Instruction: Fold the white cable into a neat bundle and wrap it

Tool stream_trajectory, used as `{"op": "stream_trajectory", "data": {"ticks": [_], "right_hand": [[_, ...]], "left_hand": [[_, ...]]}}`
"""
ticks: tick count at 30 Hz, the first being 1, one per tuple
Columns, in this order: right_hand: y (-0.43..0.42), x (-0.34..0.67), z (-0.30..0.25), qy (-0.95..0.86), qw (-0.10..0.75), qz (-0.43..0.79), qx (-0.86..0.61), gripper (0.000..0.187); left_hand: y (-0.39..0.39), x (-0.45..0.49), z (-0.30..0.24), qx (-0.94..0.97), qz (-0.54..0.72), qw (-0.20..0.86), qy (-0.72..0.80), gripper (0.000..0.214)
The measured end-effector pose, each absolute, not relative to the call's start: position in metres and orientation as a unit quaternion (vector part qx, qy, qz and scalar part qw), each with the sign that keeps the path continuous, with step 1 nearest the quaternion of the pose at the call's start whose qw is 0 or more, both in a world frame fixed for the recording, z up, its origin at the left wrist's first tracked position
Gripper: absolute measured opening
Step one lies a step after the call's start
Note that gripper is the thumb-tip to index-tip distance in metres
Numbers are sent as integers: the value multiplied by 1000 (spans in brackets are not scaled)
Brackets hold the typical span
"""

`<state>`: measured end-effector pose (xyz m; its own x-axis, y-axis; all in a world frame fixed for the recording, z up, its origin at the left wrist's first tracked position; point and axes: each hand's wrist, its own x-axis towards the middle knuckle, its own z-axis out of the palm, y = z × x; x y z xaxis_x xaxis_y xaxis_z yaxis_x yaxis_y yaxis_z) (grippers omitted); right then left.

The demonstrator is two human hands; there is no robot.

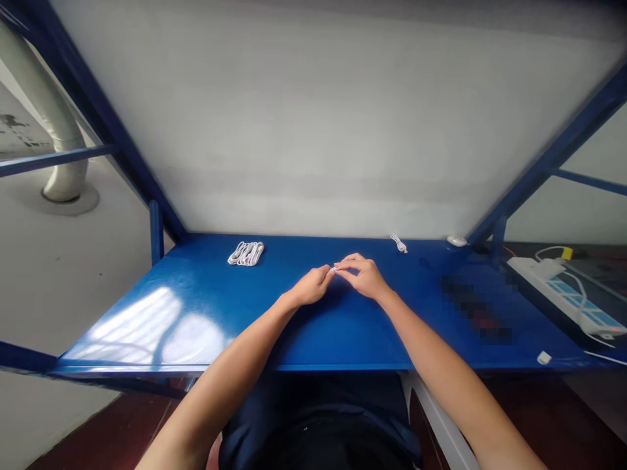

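Observation:
Over the middle of the blue table, my left hand (312, 286) and my right hand (365, 277) meet at the fingertips. Both are closed in a pinch on a small white piece (333, 269), mostly covered by the fingers, so its exact kind does not show. Behind my left hand lies a row of bundled white cables (245, 253). A single white cable bundle (399, 244) rests at the back edge, beyond my right hand.
The blue table (304, 339) meets a pale wall at the back. On the right are a white rounded object (456, 241), a power strip (568, 294) with plugged-in cords, and a small white block (543, 358). Blue frame bars slope up both sides.

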<state>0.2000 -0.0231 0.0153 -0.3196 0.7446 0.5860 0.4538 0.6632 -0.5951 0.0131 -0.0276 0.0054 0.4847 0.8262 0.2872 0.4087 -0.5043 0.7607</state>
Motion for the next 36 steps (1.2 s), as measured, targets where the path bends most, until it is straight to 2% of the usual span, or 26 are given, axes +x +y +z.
{"op": "stream_trajectory", "data": {"ticks": [10,15,21,26,31,36], "right_hand": [[-20,208,22,-767,330,313,-453,9],[-16,207,16,-732,323,376,-468,9],[-14,208,12,-702,336,420,-466,7],[-9,212,12,-649,298,501,-489,12],[-6,219,22,-631,284,525,-496,21],[-16,217,30,-673,299,432,-521,29]], "left_hand": [[-31,20,-6,844,190,193,463,27],[-33,27,-10,864,122,117,474,34],[-36,29,-8,872,113,93,468,36],[-39,31,-5,885,83,44,456,43],[-42,35,0,878,58,22,475,39],[-43,37,5,857,41,6,513,37]]}}
